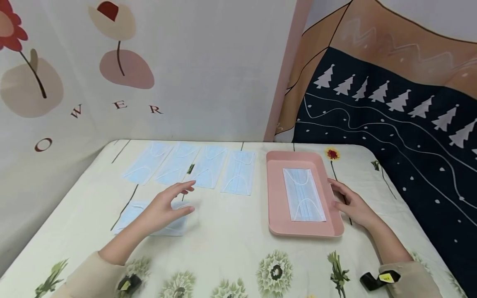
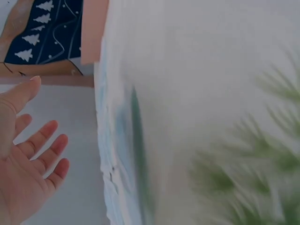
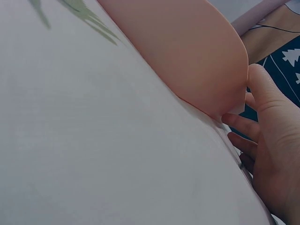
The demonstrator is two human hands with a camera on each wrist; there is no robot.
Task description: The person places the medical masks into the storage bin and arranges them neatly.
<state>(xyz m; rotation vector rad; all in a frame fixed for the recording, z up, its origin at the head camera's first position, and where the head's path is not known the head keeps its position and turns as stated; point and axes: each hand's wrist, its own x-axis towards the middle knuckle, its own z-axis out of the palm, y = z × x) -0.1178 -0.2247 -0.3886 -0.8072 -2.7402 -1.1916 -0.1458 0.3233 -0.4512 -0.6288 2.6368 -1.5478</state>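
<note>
My left hand [image 1: 165, 207] hovers above the left part of the table, thumb and fingers apart, nothing between them. Below it lies a light blue face mask [image 1: 130, 213], set crosswise and partly hidden by the hand and forearm. Behind it several masks lie in a row, the rightmost mask [image 1: 238, 171] nearest the tray. A pink tray [image 1: 275, 198] holds one mask [image 1: 304, 194] lengthwise. My right hand [image 1: 354, 205] touches the tray's right side with thumb and fingertips. In the right wrist view, that hand [image 3: 276, 140] is at the tray's corner, thumb against the rim.
A pale floral cloth [image 1: 223, 231] covers the table. Behind stands a white printed curtain [image 1: 208, 74], with a dark tree-patterned cloth [image 1: 372, 124] to the right. Each sleeve carries a small black device, such as the right one [image 1: 380, 279].
</note>
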